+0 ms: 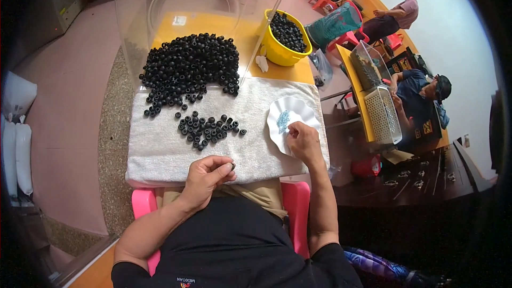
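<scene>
My left hand (205,178) is closed at the towel's near edge. It pinches a small black bead-like piece (233,166) between thumb and fingertips. Over a white wavy-rimmed plate (308,111), my right hand (305,143) has its fingertips drawn together beside a scatter of tiny light-blue bits (284,120); whatever they hold is too small to make out. A loose cluster of black round pieces with holes (208,130) lies on the white towel (160,154), ahead of my left hand. Farther off, a large heap of the same pieces (192,61) spills from a clear plastic tray onto the towel.
The clear tray (129,24) stands at the table's far side. Right of it, a yellow tub (282,53) is full of black pieces. Pink chair arms (296,208) flank me. At right, a person (418,93) works by a white perforated basket (382,116); another person sits farther back.
</scene>
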Tool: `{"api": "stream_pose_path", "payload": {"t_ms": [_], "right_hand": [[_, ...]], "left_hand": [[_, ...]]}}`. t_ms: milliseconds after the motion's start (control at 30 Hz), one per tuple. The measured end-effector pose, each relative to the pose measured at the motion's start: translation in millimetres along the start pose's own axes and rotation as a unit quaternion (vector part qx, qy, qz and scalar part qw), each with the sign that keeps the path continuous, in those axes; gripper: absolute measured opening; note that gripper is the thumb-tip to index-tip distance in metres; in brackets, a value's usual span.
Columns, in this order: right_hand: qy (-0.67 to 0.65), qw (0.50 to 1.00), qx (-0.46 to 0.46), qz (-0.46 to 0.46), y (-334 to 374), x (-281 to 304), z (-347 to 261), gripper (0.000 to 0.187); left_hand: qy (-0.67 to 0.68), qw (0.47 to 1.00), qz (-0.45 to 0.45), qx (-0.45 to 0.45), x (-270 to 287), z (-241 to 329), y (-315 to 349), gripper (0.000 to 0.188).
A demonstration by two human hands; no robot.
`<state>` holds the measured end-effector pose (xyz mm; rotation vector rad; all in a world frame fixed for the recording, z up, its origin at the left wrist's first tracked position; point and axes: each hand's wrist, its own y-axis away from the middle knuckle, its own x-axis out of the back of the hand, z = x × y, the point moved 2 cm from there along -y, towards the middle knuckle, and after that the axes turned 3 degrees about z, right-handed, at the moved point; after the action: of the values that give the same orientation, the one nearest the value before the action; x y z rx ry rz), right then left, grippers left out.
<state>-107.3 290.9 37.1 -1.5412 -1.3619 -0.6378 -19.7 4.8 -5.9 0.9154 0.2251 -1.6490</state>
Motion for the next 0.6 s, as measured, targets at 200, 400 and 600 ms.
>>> {"api": "stream_pose_path", "payload": {"t_ms": [200,400,600], "right_hand": [[0.033,0.998,0.059,0.012,6,4,-2,0.015],[0.018,0.997,0.082,0.002,14,6,12,0.026],[-0.027,0.997,0.071,0.032,16,9,5,0.025]], "left_hand": [[-0.004,1.0,0.005,0.002,1,0,1,0.014],[-0.009,1.0,0.007,0.007,0,-1,1,0.014],[-0.003,1.0,0.004,0.008,0,0,0,0.015]]}}
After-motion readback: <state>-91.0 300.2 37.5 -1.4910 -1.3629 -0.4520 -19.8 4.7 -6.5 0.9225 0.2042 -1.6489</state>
